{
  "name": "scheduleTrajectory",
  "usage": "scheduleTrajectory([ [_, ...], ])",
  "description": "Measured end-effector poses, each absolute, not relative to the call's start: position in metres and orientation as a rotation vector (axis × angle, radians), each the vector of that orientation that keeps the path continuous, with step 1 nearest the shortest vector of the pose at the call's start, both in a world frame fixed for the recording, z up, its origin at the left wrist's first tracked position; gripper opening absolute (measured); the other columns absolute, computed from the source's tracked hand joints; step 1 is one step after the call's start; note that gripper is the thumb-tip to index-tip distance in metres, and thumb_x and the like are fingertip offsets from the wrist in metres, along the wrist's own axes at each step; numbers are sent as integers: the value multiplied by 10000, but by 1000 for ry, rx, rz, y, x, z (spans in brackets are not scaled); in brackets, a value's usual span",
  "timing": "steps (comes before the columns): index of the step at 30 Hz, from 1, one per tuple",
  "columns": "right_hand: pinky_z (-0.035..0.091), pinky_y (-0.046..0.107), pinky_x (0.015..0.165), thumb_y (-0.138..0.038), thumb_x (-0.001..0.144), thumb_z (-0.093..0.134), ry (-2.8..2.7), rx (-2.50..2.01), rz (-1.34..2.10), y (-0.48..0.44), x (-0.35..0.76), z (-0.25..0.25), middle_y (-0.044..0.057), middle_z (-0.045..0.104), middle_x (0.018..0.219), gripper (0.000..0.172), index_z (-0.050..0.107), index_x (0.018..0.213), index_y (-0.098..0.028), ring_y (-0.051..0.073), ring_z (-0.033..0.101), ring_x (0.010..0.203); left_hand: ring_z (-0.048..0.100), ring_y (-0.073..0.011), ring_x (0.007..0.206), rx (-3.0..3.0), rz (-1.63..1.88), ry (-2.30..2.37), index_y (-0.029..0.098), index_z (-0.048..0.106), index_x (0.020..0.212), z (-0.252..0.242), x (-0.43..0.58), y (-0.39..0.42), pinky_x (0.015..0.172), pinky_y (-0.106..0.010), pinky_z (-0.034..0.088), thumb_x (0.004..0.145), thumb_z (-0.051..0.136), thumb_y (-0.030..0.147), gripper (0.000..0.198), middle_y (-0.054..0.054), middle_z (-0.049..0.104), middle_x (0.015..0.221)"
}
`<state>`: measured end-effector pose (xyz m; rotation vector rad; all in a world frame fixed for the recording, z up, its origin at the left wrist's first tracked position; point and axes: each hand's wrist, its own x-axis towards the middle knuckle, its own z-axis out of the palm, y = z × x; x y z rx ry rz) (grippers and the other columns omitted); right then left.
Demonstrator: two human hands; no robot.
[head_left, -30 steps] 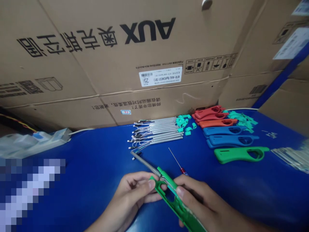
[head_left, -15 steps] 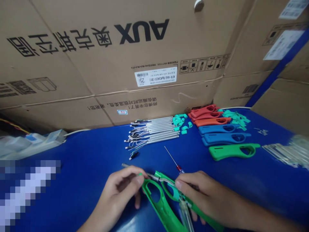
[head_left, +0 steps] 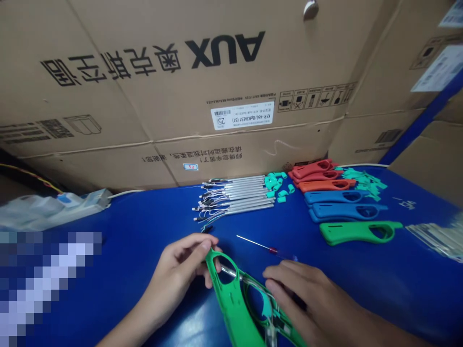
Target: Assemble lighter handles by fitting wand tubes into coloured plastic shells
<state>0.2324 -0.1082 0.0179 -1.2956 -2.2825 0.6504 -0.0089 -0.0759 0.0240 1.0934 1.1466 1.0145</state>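
In my left hand (head_left: 184,270), thumb and fingers pinch the narrow front end of an opened green lighter shell half (head_left: 237,306). My right hand (head_left: 307,294) is curled at the other green shell half (head_left: 292,332), its thumb by the shell's edge; its grip underneath is hidden. A metal tube (head_left: 229,271) runs between the halves toward my left fingers. Inside the right-hand half are a teal trigger (head_left: 266,306), thin wires and a clear fuel tank (head_left: 270,332). A screwdriver (head_left: 273,250) with a red-and-clear handle lies just beyond my right fingers.
Metal tubes with wires (head_left: 246,195) lie in a row, beside teal caps (head_left: 277,180). Farther right are red, orange, blue (head_left: 343,211) and green shells (head_left: 358,232), teal triggers (head_left: 365,180) and clear tanks (head_left: 430,238). A cardboard box (head_left: 144,111) stands behind; a power strip (head_left: 90,205) is left.
The left shell half has tilted, showing more of its inside face. My right fingers have shifted off the trigger area toward the right. The screwdriver has turned flatter and now lies apart from my hand.
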Motion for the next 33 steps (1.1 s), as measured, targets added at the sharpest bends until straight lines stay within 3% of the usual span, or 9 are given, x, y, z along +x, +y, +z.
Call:
scheduleTrajectory([
  [4,551,239,756,-326,923,476,-2121,-1396,791,-115,233,36,-4,734,1020,265,634,1135,-309,176,696,913,677,-157,633,884,1093,1041,137,716,853,31,-6,-75,552,-203,561,734,800,326,238,-77,733,715],
  [8,573,299,814,-431,789,663,-2172,-1470,878,-114,236,42,29,655,1250,564,527,1326,-325,253,646,1094,713,-179,757,743,1127,1054,142,721,867,33,-6,-73,666,-225,590,669,850,324,298,-81,752,793],
  [10,553,315,873,-385,764,701,-2232,-1347,840,-111,237,40,44,656,1238,518,586,1262,-300,260,637,1102,710,-166,764,740,1137,1072,149,714,872,32,-7,-72,688,-226,589,687,838,350,300,-67,750,801],
  [13,526,263,891,-262,869,598,-2244,-1114,729,-103,239,35,38,693,1089,220,671,1076,-258,186,664,989,697,-163,741,859,1137,1090,161,700,877,26,-8,-73,691,-253,589,739,790,397,287,-44,735,783],
  [16,515,264,884,-201,935,498,-2188,-1028,567,-94,246,32,53,670,1084,218,650,1087,-236,165,642,977,680,-162,718,1192,1138,1222,187,684,1022,20,-10,-78,717,-272,569,814,706,427,318,-37,734,809],
  [20,517,316,848,-175,937,478,-2169,-1085,432,-79,258,31,77,642,1083,208,640,1062,-217,183,615,971,670,-208,915,1835,1042,1452,250,535,1310,14,-14,-86,902,-347,495,834,686,304,502,-50,735,1009],
  [26,494,417,890,-167,886,503,-2275,-1149,344,-71,261,27,85,658,1000,176,673,916,-201,213,612,928,582,-273,1064,2565,490,1009,257,638,1114,20,-13,-88,947,-458,429,870,621,269,245,-69,671,1112],
  [29,465,419,933,-166,888,508,-2272,-1094,362,-75,258,30,79,665,1004,182,677,943,-207,196,616,917,578,-246,979,2635,388,986,242,597,1164,22,-10,-90,910,-444,441,917,568,270,250,-74,654,1051],
  [33,433,408,975,-181,874,526,-2364,-1016,442,-81,258,39,69,669,1013,190,688,964,-222,189,617,920,558,-199,834,2665,332,927,214,622,1052,23,-11,-90,825,-375,464,949,491,184,169,-52,621,899],
])
